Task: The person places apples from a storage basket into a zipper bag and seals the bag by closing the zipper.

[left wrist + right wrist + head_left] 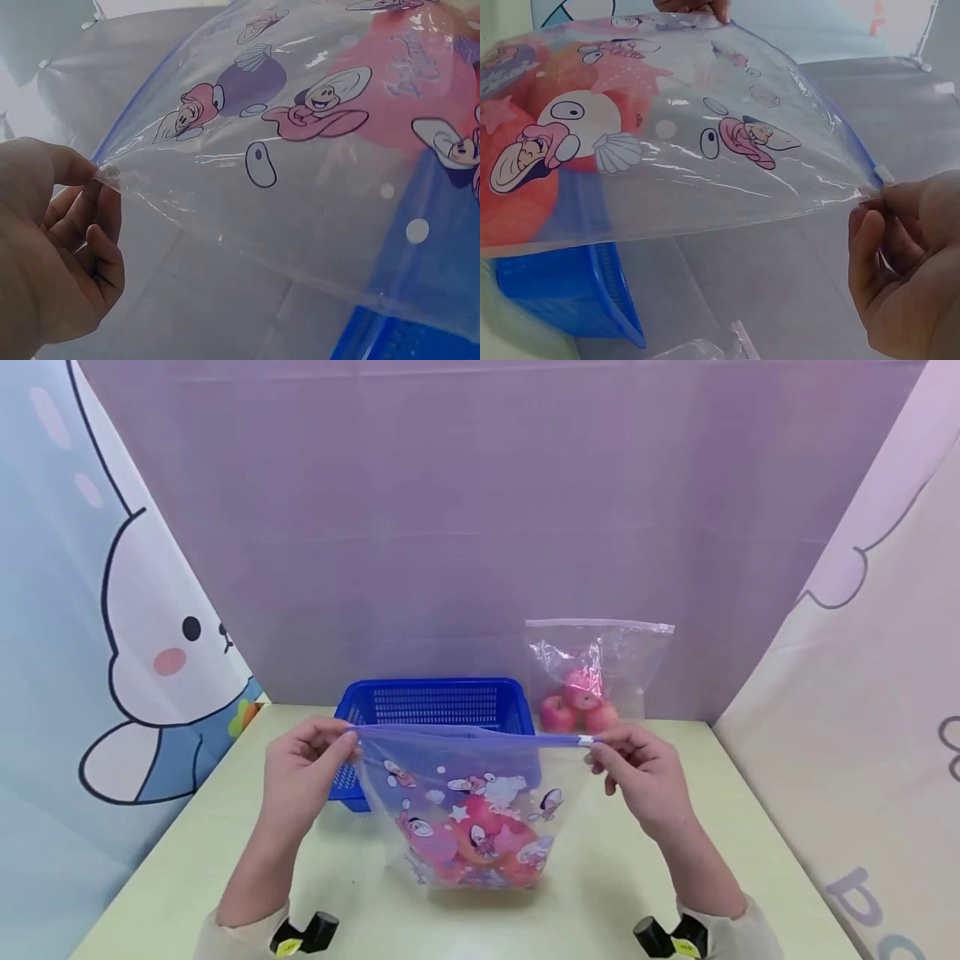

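Note:
A clear zipper bag (480, 793) printed with pink cartoon figures, shells and stars is stretched between both hands, its purple zip edge at the top. Reddish round fruits (480, 839) fill its lower part, partly hidden by the print. My left hand (303, 768) pinches the left top corner between thumb and forefinger. At the right top corner, beside the white slider (883, 175), my right hand (641, 777) pinches the bag in the same way. The bag's bottom is close over the table in the head view.
Behind the bag stands a blue plastic basket (435, 687), partly covered by it. A second clear zipper bag (630, 664) with several pink-red apples (581, 689) stands upright at the back right. The pale yellow table (360, 910) meets a purple backdrop (480, 527) and printed side curtains.

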A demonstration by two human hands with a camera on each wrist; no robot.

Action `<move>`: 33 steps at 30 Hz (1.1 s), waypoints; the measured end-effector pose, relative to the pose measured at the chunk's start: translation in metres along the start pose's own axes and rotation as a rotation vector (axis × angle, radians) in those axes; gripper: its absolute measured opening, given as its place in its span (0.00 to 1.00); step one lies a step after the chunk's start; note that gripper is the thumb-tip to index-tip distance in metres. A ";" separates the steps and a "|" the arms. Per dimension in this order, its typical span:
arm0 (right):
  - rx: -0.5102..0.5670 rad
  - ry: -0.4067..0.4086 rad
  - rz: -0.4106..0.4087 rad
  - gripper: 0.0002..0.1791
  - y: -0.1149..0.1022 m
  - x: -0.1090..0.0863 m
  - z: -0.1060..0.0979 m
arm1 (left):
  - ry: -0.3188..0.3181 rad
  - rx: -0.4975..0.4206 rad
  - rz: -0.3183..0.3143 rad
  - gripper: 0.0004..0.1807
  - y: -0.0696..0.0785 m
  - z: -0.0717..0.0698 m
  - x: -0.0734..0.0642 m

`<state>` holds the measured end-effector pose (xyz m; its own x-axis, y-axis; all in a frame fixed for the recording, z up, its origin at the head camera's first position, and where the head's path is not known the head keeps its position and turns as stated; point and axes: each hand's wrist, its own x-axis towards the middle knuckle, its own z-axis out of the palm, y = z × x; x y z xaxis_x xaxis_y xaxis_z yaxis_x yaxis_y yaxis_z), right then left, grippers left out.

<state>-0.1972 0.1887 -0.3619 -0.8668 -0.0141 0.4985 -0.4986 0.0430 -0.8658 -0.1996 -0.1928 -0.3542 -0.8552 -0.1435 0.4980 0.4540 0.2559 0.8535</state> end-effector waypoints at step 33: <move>-0.327 0.011 -0.132 0.10 -0.010 -0.001 0.043 | -0.307 0.618 0.771 0.13 0.066 0.128 -0.014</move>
<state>-0.1913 0.1452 -0.3554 -0.7942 -0.0306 0.6069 -0.5754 0.3591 -0.7348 -0.1891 -0.0514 -0.3245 -0.4529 0.4952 0.7414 0.7719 0.6339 0.0482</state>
